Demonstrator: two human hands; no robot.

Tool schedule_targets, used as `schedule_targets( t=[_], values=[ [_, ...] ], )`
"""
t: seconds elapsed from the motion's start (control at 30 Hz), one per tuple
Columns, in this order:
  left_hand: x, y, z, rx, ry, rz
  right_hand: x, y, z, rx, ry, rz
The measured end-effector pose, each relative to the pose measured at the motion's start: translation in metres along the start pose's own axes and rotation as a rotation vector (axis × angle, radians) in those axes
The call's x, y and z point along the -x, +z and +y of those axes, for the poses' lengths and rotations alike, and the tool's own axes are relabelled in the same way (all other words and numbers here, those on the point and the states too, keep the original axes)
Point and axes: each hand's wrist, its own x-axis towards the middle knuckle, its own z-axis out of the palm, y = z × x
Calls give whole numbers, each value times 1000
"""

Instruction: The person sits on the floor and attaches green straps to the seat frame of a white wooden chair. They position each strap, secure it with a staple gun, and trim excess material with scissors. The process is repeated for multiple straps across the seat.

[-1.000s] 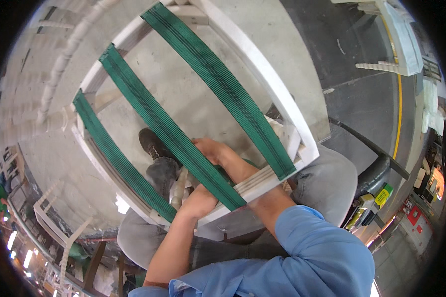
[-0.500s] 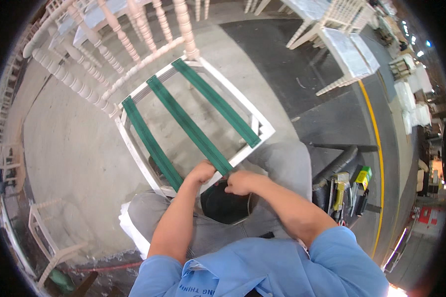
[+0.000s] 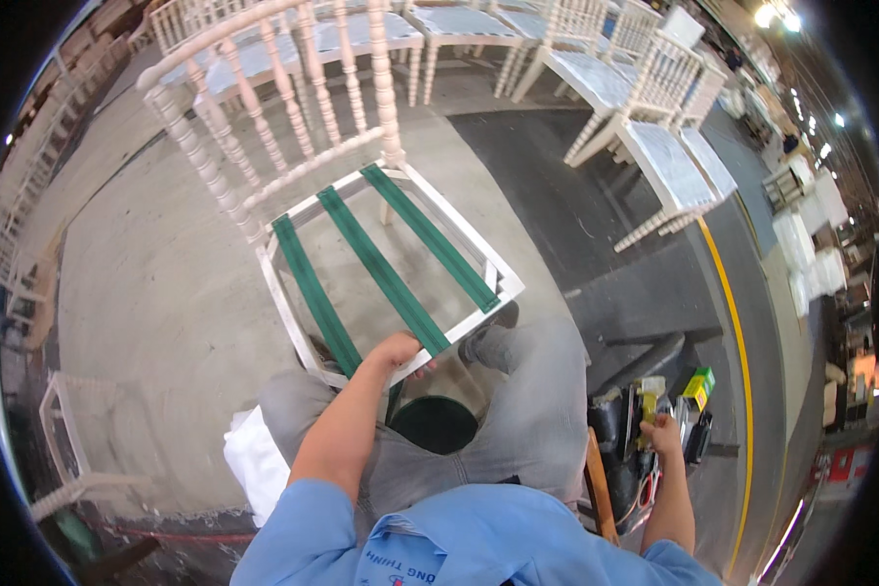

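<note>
An unfinished white chair leans in front of me, its open seat frame (image 3: 498, 269) crossed by three green webbing straps (image 3: 378, 266). My left hand (image 3: 398, 352) is closed round the near rail beside the middle strap's end, fingertips showing beneath. Between my thighs sits a dark green disc (image 3: 436, 424), apparently rolled webbing, with a narrow green strip beside it. Off to the right, my right hand (image 3: 662, 434) is closed round the lower part of a yellow hand tool (image 3: 647, 402), which looks like a staple gun. Its fingers are partly hidden.
Around the yellow tool lie a green-and-yellow box (image 3: 698, 387), red-handled scissors (image 3: 645, 491) and dark tools on a black seat or stand. White chairs (image 3: 669, 161) stand in rows at the back. A white cloth or bag (image 3: 254, 459) lies by my left thigh; another chair frame (image 3: 68, 439) is at far left.
My right hand has left the middle strap's near end and moved right to the yellow tool. My left hand stays at the rail. The view has shifted, showing more chairs behind.
</note>
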Motion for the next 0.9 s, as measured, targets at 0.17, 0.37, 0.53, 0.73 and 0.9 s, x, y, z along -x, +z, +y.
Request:
schedule_targets(
  t=[0.17, 0.37, 0.53, 0.73, 0.9],
  values=[
    [7, 5, 5, -72, 36, -26, -17, -8, -5, -161, -26, -77],
    [6, 5, 6, -50, 65, -7, -17, -3, -35, -58, -133, 25],
    [2, 3, 3, -67, -5, -14, 9, -18, -75, -186, -381, 98],
    [4, 1, -1, -89, 56, 11, 71, -10, -231, -340, -503, -302],
    [2, 7, 7, -94, 87, 0, 132, 82, -327, -99, -419, -640]
  ],
)
